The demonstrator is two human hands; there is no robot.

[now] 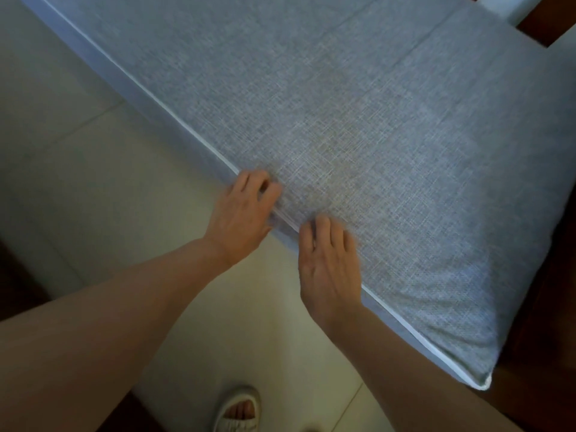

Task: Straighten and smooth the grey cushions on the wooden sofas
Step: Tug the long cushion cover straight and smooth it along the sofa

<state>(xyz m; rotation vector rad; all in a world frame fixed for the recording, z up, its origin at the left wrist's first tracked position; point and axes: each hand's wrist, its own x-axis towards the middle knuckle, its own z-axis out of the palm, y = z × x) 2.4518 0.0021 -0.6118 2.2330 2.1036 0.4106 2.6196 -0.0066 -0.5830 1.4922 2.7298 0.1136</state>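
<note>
We see the grey cushion (358, 126) filling most of the head view, lying flat on the wooden sofa (542, 307), whose dark brown frame shows along the cushion's right end and at the top right corner. The cushion's front edge runs on a slant from the upper left down to the lower right, marked by thin white piping (174, 116) that ends at the cushion's near right corner. A faint seam crosses the fabric near its far end. Nothing here serves as a container, so we can report no contents.

Below the front edge lies a pale tiled floor (93, 169), its grout lines visible at the left and bottom.

Both bare forearms reach up from the bottom of the view to the middle of the cushion's front edge. Our left hand (246, 213) sits on that edge with its fingers curled over the piping, gripping the fabric at the rim. Our right hand (327, 263) lies just beside it, nearer the right corner, palm down across the edge, fingers together and bent at the tips against the top surface; whether it pinches the fabric we cannot tell, as both hands are slightly blurred.

At the bottom edge of the view, a foot in a white open-toed slipper (238, 410) stands on the floor.
</note>
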